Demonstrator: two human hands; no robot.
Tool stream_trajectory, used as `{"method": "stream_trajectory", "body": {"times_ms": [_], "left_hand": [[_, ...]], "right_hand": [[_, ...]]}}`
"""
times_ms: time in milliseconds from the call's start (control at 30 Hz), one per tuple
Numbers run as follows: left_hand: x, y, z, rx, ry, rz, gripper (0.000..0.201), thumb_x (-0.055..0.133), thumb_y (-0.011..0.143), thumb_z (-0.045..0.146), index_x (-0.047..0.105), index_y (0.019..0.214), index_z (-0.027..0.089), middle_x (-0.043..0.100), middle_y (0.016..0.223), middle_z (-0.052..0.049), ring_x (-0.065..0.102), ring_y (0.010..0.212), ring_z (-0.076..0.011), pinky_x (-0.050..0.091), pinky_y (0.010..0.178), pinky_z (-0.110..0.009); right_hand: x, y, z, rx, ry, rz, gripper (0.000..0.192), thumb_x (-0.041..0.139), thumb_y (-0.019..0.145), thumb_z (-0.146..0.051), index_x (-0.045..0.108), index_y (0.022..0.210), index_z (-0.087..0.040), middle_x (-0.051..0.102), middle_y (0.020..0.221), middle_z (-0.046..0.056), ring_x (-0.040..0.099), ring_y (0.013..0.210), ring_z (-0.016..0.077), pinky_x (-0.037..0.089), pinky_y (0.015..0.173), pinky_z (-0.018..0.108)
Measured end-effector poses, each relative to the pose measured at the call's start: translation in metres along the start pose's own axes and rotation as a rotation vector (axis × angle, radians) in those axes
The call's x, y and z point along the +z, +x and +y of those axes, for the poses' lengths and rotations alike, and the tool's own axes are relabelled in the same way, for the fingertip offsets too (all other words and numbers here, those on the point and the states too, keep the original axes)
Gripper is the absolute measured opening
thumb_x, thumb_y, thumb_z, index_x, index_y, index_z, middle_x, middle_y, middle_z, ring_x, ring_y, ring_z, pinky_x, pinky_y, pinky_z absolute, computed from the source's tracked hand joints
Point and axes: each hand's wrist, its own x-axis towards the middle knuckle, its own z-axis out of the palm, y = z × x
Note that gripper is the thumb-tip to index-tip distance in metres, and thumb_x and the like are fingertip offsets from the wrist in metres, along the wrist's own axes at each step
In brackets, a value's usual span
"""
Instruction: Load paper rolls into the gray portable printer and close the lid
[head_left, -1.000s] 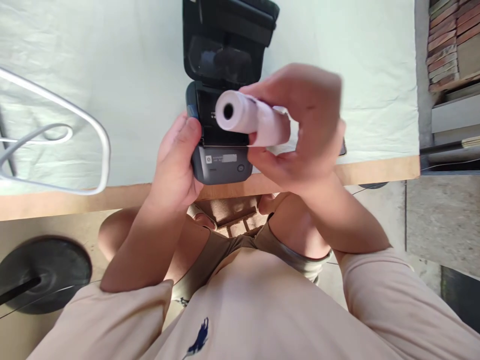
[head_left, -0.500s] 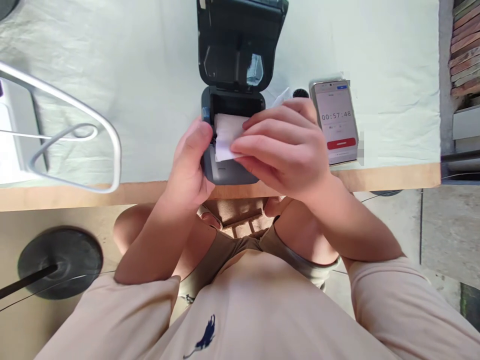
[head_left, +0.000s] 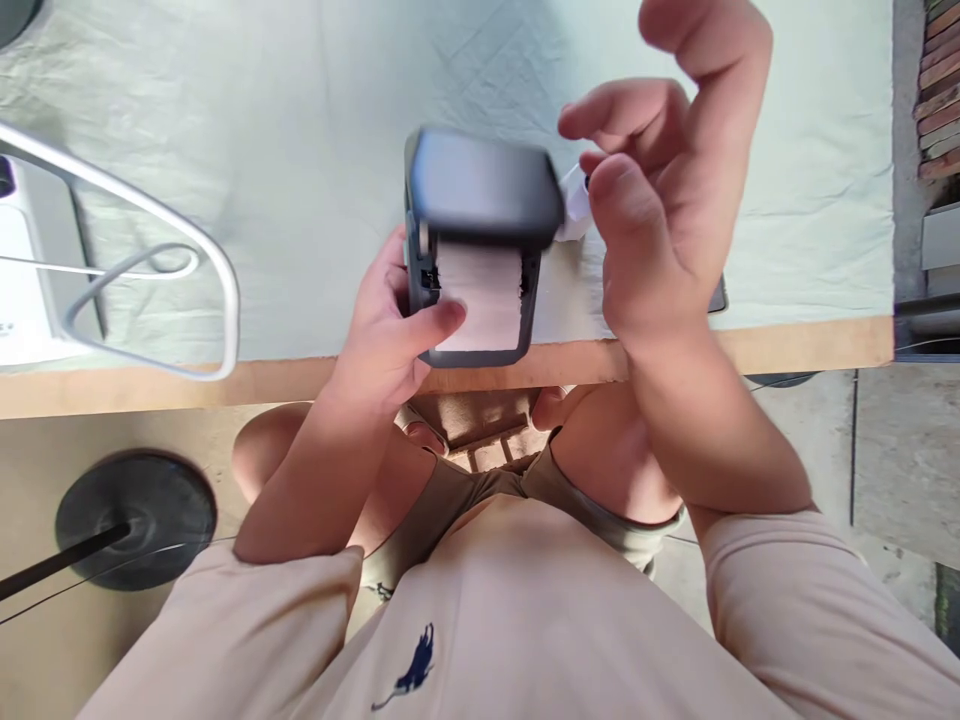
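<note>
My left hand (head_left: 390, 330) grips the left side of a small dark label printer (head_left: 484, 185) near the table's front edge. Its thumb lies on a strip of white paper (head_left: 486, 290) that comes out over the printer's front. The lid looks blurred and partly lowered over the paper; whether it is latched I cannot tell. To the right of the printer, my right hand (head_left: 671, 190) is raised with its fingers curved and apart, holding nothing. Behind its fingertips a small white object (head_left: 576, 205) is partly hidden.
A pale cloth (head_left: 315, 200) covers the table, whose wooden edge (head_left: 285, 383) runs along the front. At the left stand a bent white tube (head_left: 225, 290) and a white box (head_left: 34, 270). A phone (head_left: 718, 296) is mostly hidden behind my right wrist. A round black base (head_left: 165, 510) stands on the floor.
The printer's lid has swung from standing open at the back down toward the front. My right hand has let go of the paper and risen to the right. My left thumb has moved onto the paper.
</note>
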Motion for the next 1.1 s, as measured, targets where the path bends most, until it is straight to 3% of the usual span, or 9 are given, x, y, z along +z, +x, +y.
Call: {"method": "stream_trajectory", "body": {"times_ms": [67,167,300,400,633,767,933,1100], "left_hand": [[0.002,0.0,0.002,0.006,-0.014,0.015,0.052,0.091,0.063,0.035,0.072,0.111,0.026,0.073,0.09,-0.006,0.073,0.111,-0.0426,0.062,0.094,-0.058],[0.006,-0.001,0.006,-0.006,-0.066,0.003,0.047,0.086,0.062,0.046,0.075,0.106,0.034,0.078,0.1,-0.009,0.06,0.135,-0.0508,0.059,0.103,-0.065],[0.009,-0.003,0.008,-0.013,-0.059,0.043,0.037,0.08,0.067,0.057,0.078,0.102,0.043,0.079,0.117,-0.003,0.041,0.154,-0.0486,0.055,0.114,-0.067],[0.009,-0.004,0.007,-0.021,-0.037,0.079,0.04,0.079,0.067,0.057,0.079,0.105,0.045,0.08,0.113,-0.002,0.037,0.157,-0.0474,0.051,0.119,-0.07],[-0.003,-0.007,0.0,-0.039,-0.017,0.132,0.038,0.078,0.07,0.054,0.08,0.106,0.043,0.081,0.102,-0.006,0.042,0.154,-0.0487,0.051,0.119,-0.071],[0.006,-0.009,0.006,-0.047,-0.025,0.135,0.042,0.078,0.071,0.057,0.08,0.111,0.044,0.08,0.11,-0.003,0.044,0.153,-0.0494,0.049,0.122,-0.069],[0.023,-0.004,0.015,-0.042,-0.071,0.085,0.043,0.064,0.084,0.073,0.077,0.113,0.045,0.078,0.125,0.003,0.029,0.162,-0.0412,0.046,0.127,-0.064],[0.003,0.006,-0.004,0.063,-0.068,0.128,0.032,0.059,0.09,0.065,0.075,0.103,0.04,0.075,0.132,0.003,0.015,0.166,-0.0438,0.044,0.128,-0.068]], "right_hand": [[0.001,-0.002,-0.003,-0.026,0.073,0.053,0.043,0.042,0.101,-0.044,0.044,0.137,-0.02,0.061,0.14,0.007,0.065,0.127,0.0186,0.055,0.102,0.039],[0.003,-0.005,-0.016,0.037,0.094,-0.086,0.034,0.054,0.098,-0.035,0.056,0.126,-0.016,0.066,0.132,0.012,0.063,0.128,0.0205,0.054,0.109,0.041],[0.007,-0.006,-0.028,0.101,0.139,-0.24,0.044,0.059,0.097,-0.048,0.051,0.129,-0.02,0.063,0.137,0.011,0.06,0.134,0.0259,0.055,0.114,0.045],[0.008,-0.005,-0.03,0.15,0.121,-0.295,0.046,0.057,0.097,-0.052,0.049,0.131,-0.022,0.06,0.141,0.01,0.063,0.127,0.0257,0.059,0.108,0.043],[0.001,-0.003,-0.036,0.176,0.055,-0.327,0.039,0.06,0.095,-0.045,0.052,0.129,-0.027,0.063,0.141,0.005,0.066,0.115,0.0223,0.063,0.099,0.035],[0.001,-0.003,-0.034,0.115,0.042,-0.288,0.038,0.06,0.096,-0.044,0.056,0.128,-0.025,0.065,0.135,0.006,0.066,0.121,0.0234,0.061,0.105,0.038],[0.0,-0.006,-0.031,0.082,-0.085,-0.197,0.034,0.053,0.099,-0.047,0.061,0.127,-0.029,0.062,0.14,0.007,0.056,0.14,0.022,0.054,0.117,0.038],[-0.004,-0.003,-0.031,0.027,-0.124,-0.263,0.045,0.053,0.098,-0.044,0.057,0.137,-0.023,0.062,0.146,0.009,0.054,0.143,0.0182,0.05,0.123,0.037]]}}
